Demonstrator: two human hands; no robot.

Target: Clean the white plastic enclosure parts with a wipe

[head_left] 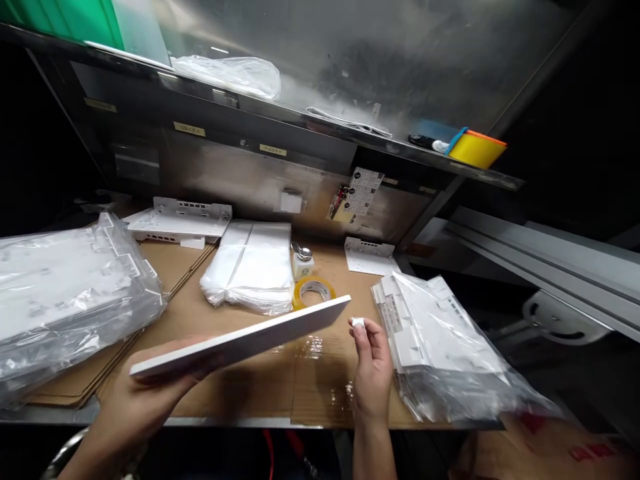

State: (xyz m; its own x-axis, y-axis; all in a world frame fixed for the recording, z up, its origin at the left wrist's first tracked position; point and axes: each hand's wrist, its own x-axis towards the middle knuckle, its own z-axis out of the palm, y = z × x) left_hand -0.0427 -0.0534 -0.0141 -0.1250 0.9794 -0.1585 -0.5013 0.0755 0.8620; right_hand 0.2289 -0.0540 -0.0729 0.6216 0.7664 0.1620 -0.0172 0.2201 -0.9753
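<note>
My left hand (155,380) is closed round the left end of a flat white panel (250,340), held tilted above the bench with one long edge toward me. Just past the panel's right end, my right hand (373,360) pinches a small crumpled white piece (358,323), perhaps a wipe or a bit of cloth; its kind is too small to tell. Behind the panel lies a roll of yellowish tape (314,291), partly covered by it. A small white bottle with a metal pump top (303,263) stands beyond the tape.
Bagged white plastic parts lie left (60,287) and right (440,327). A stack of clear bags (255,263) and white moulded parts (183,220) sit behind on the cardboard-covered bench (260,400). Overhead, a metal shelf (300,120) carries a yellow container (477,148) and a green bin (75,23).
</note>
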